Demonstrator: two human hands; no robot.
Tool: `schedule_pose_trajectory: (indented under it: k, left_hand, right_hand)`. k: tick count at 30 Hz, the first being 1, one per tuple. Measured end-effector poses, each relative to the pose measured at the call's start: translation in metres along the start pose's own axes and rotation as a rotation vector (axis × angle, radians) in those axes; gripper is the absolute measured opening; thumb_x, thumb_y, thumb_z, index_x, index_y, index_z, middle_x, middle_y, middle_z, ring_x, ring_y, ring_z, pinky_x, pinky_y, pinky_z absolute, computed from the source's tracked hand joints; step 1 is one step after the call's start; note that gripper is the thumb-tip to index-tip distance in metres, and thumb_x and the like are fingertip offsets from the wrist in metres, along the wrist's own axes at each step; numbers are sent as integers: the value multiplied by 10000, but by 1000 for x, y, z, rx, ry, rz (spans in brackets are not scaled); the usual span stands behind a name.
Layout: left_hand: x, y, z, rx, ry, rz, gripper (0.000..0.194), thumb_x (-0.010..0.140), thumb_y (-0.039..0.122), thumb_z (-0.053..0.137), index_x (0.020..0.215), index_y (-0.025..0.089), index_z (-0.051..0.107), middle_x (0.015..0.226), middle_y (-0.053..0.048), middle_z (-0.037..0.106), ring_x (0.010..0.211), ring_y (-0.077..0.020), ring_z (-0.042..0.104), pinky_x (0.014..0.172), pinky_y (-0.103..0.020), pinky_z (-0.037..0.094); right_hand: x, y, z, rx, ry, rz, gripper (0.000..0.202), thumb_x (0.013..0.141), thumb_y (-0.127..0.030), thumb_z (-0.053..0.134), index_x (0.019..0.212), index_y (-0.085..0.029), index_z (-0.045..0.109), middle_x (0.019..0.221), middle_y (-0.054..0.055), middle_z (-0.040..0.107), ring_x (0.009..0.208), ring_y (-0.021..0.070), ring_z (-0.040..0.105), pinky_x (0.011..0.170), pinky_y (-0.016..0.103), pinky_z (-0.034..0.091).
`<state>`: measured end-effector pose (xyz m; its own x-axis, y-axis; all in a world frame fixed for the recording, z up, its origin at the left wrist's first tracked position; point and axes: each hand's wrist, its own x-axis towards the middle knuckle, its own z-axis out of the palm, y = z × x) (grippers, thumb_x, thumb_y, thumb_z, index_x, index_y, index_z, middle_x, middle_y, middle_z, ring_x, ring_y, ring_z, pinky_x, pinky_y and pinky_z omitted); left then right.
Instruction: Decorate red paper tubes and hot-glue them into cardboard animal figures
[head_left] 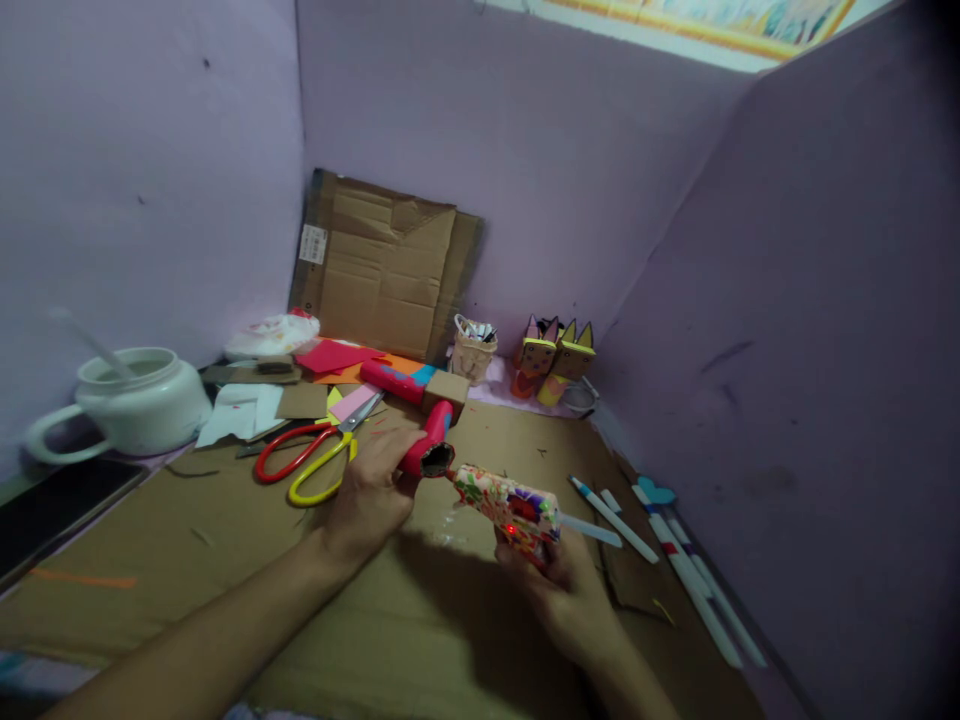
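Note:
My left hand [375, 495] is closed around a red cardboard tube [435, 440] with blue patches, its hollow, dark end turned toward me. In my right hand [559, 580] is a hot glue gun [506, 500] covered in a floral pattern, with a small red light lit. A pale glue stick [592, 528] juts from the gun's back. The nozzle points left, at or very near the tube's open rim; I cannot tell whether they touch. Just behind the held tube are a small cardboard box [448, 393] and another red-and-blue tube [394, 380].
Scissors [322, 460] with red and yellow handles lie left of my left hand. A white mug [146, 400] and a dark phone-like slab [67, 510] sit at far left. Markers [615, 520] lie on the right. Cardboard sheets [382, 260] lean on the wall near paper figures [555, 360].

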<state>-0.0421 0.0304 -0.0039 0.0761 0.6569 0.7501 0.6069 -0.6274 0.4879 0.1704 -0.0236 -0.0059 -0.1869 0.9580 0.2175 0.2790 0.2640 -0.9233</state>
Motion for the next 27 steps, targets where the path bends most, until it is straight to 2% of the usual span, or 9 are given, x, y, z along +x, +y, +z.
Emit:
schedule_pose_trajectory:
  k: [4,10,15,21,27]
  left_hand:
    - [0,0,1,-9,-5,-4,194,794,99,553,947,181,638,970,-83,691,952,-219,627,854,-353,496]
    - [1,0,0,-21,-10,7,188,795,105,561,954,173,635,966,-95,686,948,-231,623,852,-379,498]
    - [2,2,0,-17,5,10,195,800,106,562,965,180,634,967,-91,682,944,-224,624,848,-377,501]
    - [1,2,0,1,-16,-8,169,813,126,542,940,190,633,964,-87,687,959,-224,621,867,-388,497]
    - [0,1,1,-10,-14,-4,206,800,103,546,969,191,624,974,-82,687,959,-218,625,855,-372,506]
  right_hand:
    - [1,-5,0,9,16,-6,159,768,-296,603,843,-163,648,706,37,621,631,169,553,584,254,465]
    - [2,-11,-1,65,-4,-42,187,765,-271,606,919,-188,673,923,85,694,882,232,638,811,328,500]
    - [2,-4,-1,43,16,-15,268,788,-283,598,1027,-185,670,924,85,711,797,223,643,808,353,513]
    - [3,-9,0,41,46,-36,235,768,-305,621,943,-171,702,948,113,715,975,269,636,906,396,479]
    - [3,-12,-1,-2,68,-51,211,772,-299,602,909,-171,697,927,115,725,855,244,670,791,351,526]
